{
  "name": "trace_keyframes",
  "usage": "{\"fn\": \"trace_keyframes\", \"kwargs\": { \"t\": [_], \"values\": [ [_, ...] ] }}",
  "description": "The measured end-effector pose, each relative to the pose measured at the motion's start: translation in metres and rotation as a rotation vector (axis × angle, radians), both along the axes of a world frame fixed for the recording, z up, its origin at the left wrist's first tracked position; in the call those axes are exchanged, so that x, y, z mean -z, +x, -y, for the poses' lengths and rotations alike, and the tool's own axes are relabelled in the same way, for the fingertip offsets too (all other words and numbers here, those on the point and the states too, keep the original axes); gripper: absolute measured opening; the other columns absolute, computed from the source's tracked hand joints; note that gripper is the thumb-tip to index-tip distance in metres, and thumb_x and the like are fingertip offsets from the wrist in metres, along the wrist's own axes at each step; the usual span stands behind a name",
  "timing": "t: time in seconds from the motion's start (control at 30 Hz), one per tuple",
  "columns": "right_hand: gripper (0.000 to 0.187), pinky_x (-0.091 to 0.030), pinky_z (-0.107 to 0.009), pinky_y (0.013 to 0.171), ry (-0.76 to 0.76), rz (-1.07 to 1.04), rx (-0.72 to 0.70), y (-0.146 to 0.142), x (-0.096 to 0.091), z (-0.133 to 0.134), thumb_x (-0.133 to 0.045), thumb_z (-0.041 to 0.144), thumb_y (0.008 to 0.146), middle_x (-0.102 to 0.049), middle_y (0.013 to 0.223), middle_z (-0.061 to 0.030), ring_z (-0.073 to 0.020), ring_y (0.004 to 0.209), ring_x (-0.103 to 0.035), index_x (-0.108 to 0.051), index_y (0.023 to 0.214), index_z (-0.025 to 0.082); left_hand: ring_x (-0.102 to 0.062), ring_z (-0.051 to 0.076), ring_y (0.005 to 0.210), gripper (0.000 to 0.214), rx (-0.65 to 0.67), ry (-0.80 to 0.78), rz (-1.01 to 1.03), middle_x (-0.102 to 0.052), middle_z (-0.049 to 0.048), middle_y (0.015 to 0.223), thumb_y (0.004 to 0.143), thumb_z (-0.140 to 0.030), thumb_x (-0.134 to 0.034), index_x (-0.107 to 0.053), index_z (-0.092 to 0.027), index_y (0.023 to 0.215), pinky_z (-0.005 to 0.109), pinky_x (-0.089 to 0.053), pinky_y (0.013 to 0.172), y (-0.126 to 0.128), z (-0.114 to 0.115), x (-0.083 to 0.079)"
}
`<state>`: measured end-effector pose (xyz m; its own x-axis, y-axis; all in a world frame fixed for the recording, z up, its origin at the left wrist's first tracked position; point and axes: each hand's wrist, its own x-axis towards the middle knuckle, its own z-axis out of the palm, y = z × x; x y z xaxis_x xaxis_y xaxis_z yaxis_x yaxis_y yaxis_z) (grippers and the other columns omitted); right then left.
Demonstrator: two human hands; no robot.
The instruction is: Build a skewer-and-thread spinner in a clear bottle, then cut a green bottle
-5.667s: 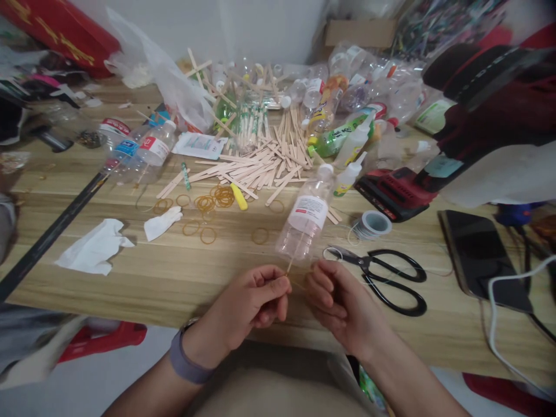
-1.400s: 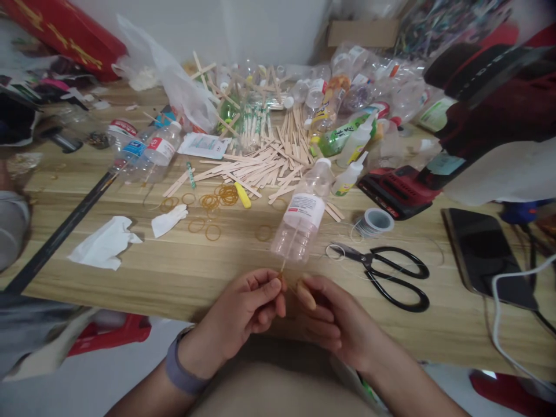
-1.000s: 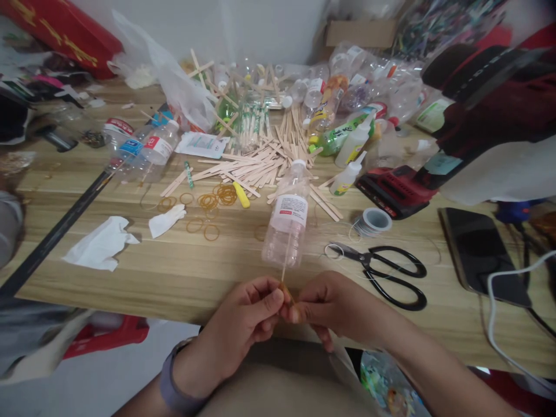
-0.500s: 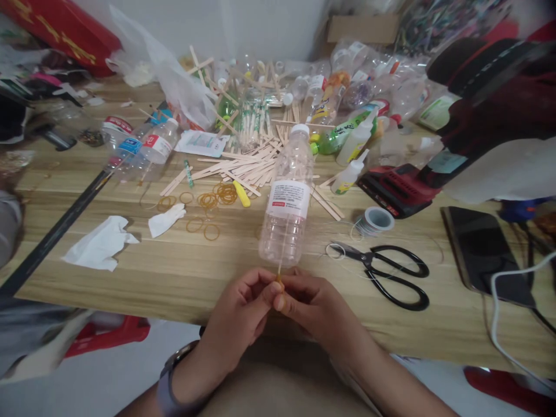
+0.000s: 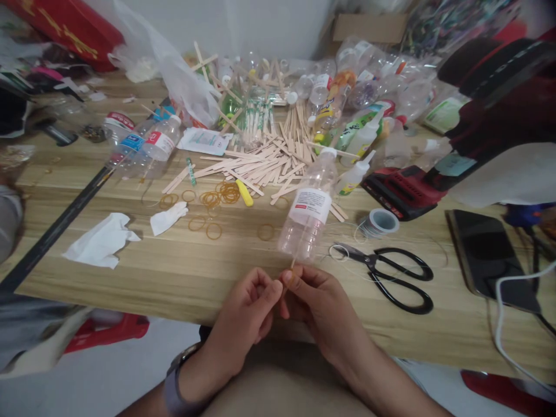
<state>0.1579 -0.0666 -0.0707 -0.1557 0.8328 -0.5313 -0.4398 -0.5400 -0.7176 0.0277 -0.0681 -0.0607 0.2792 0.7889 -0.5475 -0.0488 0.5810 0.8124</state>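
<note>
A clear plastic bottle (image 5: pixel 308 214) with a white cap and a white label leans to the right above the wooden table (image 5: pixel 174 272). A thin wooden stick runs down through it and sticks out of its bottom. My left hand (image 5: pixel 247 315) and my right hand (image 5: pixel 319 304) meet at the near table edge. Both pinch the lower end of that stick, where a yellowish rubber band sits between the fingertips. My left wrist wears a watch with a purple strap.
Black scissors (image 5: pixel 391 275) and a spool of thread (image 5: pixel 377 223) lie right of the bottle, a dark phone (image 5: pixel 490 255) farther right. Rubber bands (image 5: pixel 212 200), flat wooden sticks (image 5: pixel 264 165), crumpled tissue (image 5: pixel 102 240), other bottles (image 5: pixel 143 145) and a red power tool (image 5: pixel 403 188) surround them.
The bottle was lifted from leaning right to nearly upright, then tipped back to the right. My hands came together at the stick's lower end and stay pinched there.
</note>
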Motion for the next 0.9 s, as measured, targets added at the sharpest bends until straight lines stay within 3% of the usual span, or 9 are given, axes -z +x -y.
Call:
{"fn": "trace_keyframes", "kwargs": {
  "t": [0.13, 0.3, 0.5, 0.63, 0.73, 0.9],
  "values": [
    [0.044, -0.024, -0.017, 0.037, -0.025, 0.059, 0.001, 0.003, 0.002, 0.0, -0.084, 0.051, 0.06, -0.048, 0.041, 0.0075, -0.0049, 0.036, -0.036, -0.055, 0.061, 0.018, -0.029, 0.003, 0.038, 0.034, -0.011, 0.039, -0.019, -0.059, -0.0071, 0.061, 0.078, -0.047, -0.065, -0.043, -0.022, 0.076, 0.017, -0.02, 0.038, -0.009, 0.004, -0.007],
    [0.042, -0.035, -0.018, 0.041, 0.03, 0.052, -0.037, 0.005, 0.005, 0.002, -0.082, 0.052, 0.063, -0.053, 0.043, 0.0059, -0.0059, 0.037, -0.044, -0.059, 0.063, 0.017, -0.048, 0.01, 0.055, 0.014, 0.049, 0.237, -0.259, -0.059, -0.0035, 0.063, 0.077, -0.033, -0.064, -0.064, -0.02, 0.078, 0.02, -0.037, 0.051, -0.021, -0.002, -0.012],
    [0.043, -0.043, -0.019, 0.048, 0.098, 0.059, -0.026, 0.002, 0.005, 0.006, -0.079, 0.054, 0.068, -0.052, 0.045, 0.0069, -0.0064, 0.042, -0.046, -0.057, 0.065, 0.017, -0.061, 0.017, 0.073, 0.023, 0.093, 0.522, -0.619, -0.071, 0.0019, 0.079, 0.084, -0.03, -0.053, -0.074, -0.022, 0.083, 0.026, -0.044, 0.064, -0.019, -0.013, -0.007],
    [0.041, -0.045, -0.021, 0.049, 0.165, 0.116, -0.04, 0.002, 0.006, 0.007, -0.075, 0.055, 0.072, -0.05, 0.048, 0.0081, -0.0076, 0.044, -0.048, -0.056, 0.068, 0.019, -0.064, 0.018, 0.075, 0.022, 0.124, 0.589, -0.728, -0.075, 0.0029, 0.083, 0.085, -0.027, -0.054, -0.075, -0.022, 0.086, 0.027, -0.043, 0.067, -0.014, -0.02, -0.009],
    [0.04, -0.045, -0.022, 0.048, 0.231, 0.2, -0.064, 0.002, 0.009, 0.008, -0.072, 0.056, 0.076, -0.051, 0.049, 0.0073, -0.0096, 0.045, -0.053, -0.055, 0.069, 0.02, -0.06, 0.017, 0.063, 0.02, 0.267, 0.596, -0.75, -0.073, 0.0016, 0.07, 0.083, -0.024, -0.058, -0.076, -0.022, 0.075, 0.026, -0.036, 0.059, -0.013, -0.031, -0.015],
    [0.043, -0.049, -0.024, 0.046, 0.297, 0.271, -0.061, 0.002, 0.01, 0.011, -0.071, 0.058, 0.076, -0.052, 0.058, 0.0051, -0.0103, 0.044, -0.054, -0.052, 0.066, 0.021, -0.037, 0.01, 0.042, 0.026, 0.535, 0.542, -0.643, -0.048, -0.0039, 0.04, 0.072, -0.02, -0.067, -0.067, -0.02, 0.046, 0.025, -0.018, 0.047, -0.018, -0.059, -0.025]
  ]
}}
